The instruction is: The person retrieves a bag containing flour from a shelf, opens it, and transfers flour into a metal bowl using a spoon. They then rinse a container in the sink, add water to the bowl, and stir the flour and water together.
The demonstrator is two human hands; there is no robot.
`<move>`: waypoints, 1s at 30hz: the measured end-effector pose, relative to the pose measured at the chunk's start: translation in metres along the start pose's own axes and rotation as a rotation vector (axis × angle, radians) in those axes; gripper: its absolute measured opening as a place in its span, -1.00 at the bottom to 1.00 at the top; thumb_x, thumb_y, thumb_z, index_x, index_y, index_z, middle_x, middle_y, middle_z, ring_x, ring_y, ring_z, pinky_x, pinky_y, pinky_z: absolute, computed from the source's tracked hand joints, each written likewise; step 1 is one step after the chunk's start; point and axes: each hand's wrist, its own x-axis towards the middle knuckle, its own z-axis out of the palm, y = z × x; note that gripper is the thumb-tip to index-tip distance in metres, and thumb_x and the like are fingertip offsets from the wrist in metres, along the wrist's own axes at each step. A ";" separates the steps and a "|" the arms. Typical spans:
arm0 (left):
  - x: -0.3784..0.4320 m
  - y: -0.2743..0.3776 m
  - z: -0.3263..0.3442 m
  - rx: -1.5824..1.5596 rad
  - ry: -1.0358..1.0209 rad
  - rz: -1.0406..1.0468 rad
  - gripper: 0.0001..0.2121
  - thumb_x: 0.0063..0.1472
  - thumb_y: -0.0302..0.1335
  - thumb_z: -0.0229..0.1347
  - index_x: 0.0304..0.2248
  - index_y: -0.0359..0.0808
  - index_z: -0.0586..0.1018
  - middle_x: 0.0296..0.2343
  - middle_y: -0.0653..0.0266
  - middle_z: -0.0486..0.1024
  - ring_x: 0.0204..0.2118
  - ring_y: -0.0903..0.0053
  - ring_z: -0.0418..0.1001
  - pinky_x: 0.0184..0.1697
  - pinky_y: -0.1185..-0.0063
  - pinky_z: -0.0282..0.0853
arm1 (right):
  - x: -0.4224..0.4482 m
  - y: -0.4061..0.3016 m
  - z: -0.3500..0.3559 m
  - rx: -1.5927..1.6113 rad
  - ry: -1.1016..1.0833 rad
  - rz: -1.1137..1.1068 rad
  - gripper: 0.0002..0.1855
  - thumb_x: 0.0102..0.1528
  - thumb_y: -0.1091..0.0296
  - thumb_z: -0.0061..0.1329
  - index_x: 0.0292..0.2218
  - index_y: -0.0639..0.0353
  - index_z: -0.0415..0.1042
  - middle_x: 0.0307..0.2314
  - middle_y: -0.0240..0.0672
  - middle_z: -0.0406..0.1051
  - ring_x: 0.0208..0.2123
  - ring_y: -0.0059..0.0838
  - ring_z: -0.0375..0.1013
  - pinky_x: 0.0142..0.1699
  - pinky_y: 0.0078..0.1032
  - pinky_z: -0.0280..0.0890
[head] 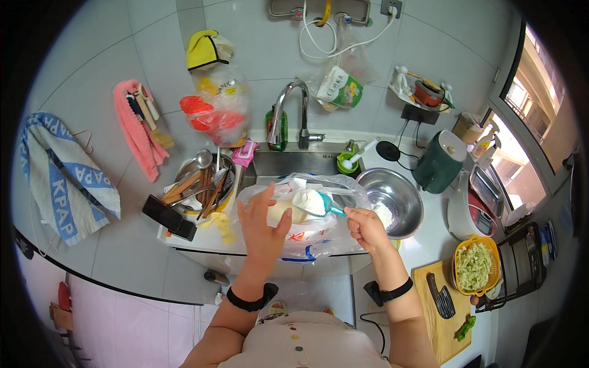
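Note:
My right hand point(366, 228) grips the handle of a teal scoop point(327, 204), which is heaped with white powder point(307, 201) that looks like flour. The scoop hangs over the mouth of a clear plastic bag point(343, 246) lying across the front of the sink. My left hand point(263, 230) is raised over the bag's left side, fingers spread and holding nothing. Right of the bag sits a stainless steel bowl point(402, 198) with some of the white powder point(382, 215) in it. My right forearm and hand partly hide the bowl's near left side.
Behind the bag stands a chrome faucet point(303, 115) over the steel sink point(285, 162). Utensils fill a basin point(225, 170) at left, beside a phone point(162, 212). At right, a cleaver point(441, 296) lies on a cutting board point(425, 317) near a yellow basket point(492, 262) of shredded greens.

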 end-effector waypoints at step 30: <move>-0.022 0.033 0.022 0.077 -0.115 -0.021 -0.68 0.05 -0.53 0.06 -0.15 -0.24 0.48 -0.38 0.33 0.45 -0.25 0.51 0.39 0.22 0.18 -0.30 | 0.040 0.086 -0.239 -0.854 1.008 -0.340 -0.75 0.05 0.23 0.00 -0.42 0.26 0.53 -0.66 -0.25 0.43 -0.62 -0.40 0.40 -0.47 -0.47 0.26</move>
